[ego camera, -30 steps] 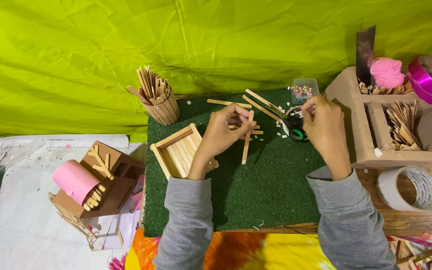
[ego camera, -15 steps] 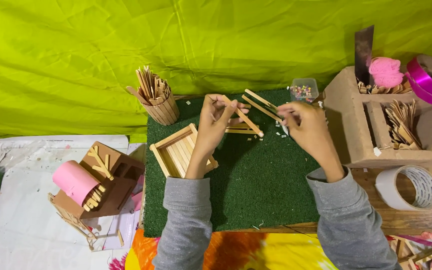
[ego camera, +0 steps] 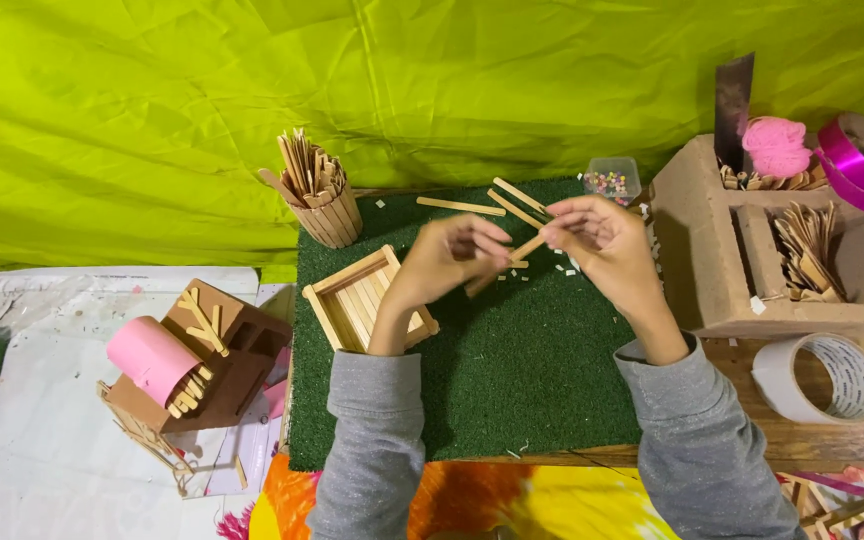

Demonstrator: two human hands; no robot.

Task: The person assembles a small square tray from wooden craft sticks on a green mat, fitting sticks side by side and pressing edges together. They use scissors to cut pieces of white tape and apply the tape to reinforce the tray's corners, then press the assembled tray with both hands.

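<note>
Both hands point(ego camera: 527, 245) pinching one wooden stick point(ego camera: 524, 250) — long axis slanting lower-left to upper-right

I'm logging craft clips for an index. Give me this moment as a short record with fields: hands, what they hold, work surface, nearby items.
left hand: raised over the green mat, fingers pinched on a wooden stick
right hand: grips the same stick at its other end
mat items: open stick tray beside the left wrist; loose sticks at the far edge
stick cup: at the mat's far left corner
bead tub: far edge
cardboard organiser: right of the mat
tape roll: near right
pink roll: left, on a brown cardboard model
</note>
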